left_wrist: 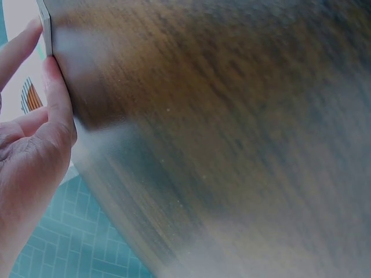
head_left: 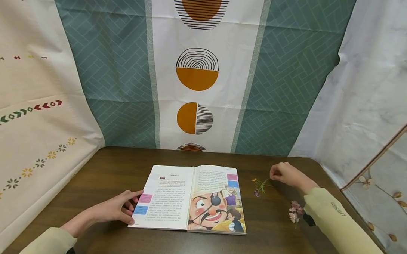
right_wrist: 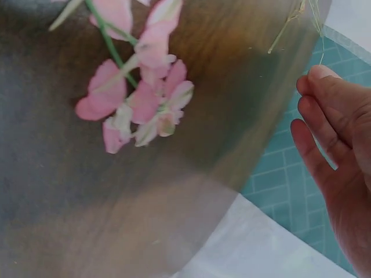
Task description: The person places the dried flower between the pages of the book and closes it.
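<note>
Perhaps steadying it, the loosely spread left hand [head_left: 117, 208] touches the open book [head_left: 168, 200] at its left edge. Right of that, the right hand [head_left: 288, 174] pinches the flower sprig [head_left: 262, 186] by one end, likely sparing its blooms [head_left: 257, 193].

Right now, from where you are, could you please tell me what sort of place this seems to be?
Probably a small indoor tabletop setup for reading or recording: a dark wooden table is bordered by patterned cloth hangings, and an open illustrated book lies on it.
</note>
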